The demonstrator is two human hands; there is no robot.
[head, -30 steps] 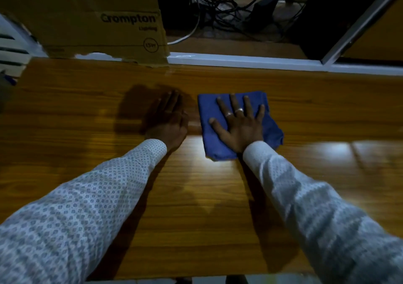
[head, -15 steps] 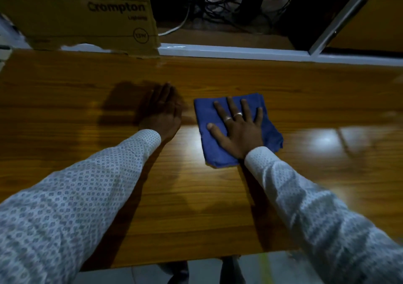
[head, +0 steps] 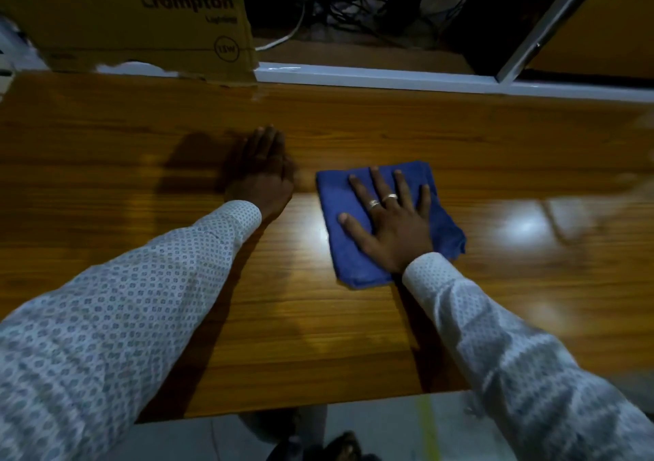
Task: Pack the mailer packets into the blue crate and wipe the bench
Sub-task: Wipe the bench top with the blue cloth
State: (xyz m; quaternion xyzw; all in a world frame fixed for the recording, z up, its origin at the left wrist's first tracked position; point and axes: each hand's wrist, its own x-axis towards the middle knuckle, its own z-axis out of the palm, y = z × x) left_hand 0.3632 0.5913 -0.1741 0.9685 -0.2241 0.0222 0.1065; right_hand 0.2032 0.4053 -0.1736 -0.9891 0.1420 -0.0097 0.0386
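Observation:
A folded blue cloth (head: 336, 205) lies flat on the glossy wooden bench (head: 354, 336), right of centre. My right hand (head: 389, 220) presses on it with fingers spread and straight, two rings showing. My left hand (head: 263, 174) rests flat on the bare wood just left of the cloth, fingers together and pointing away from me. A small gap separates the two hands. No mailer packets and no blue crate are in view.
A brown cardboard box (head: 141, 18) printed "Crompton" stands at the bench's far left edge. A white ledge (head: 371, 74) runs behind the bench, with tangled cables (head: 339, 4) beyond. The near bench edge and grey floor (head: 389, 432) show below.
My right hand has slid the cloth toward me and a little to the right across the bench. The left hand stays flat on the wood, and the gap between the hands has widened.

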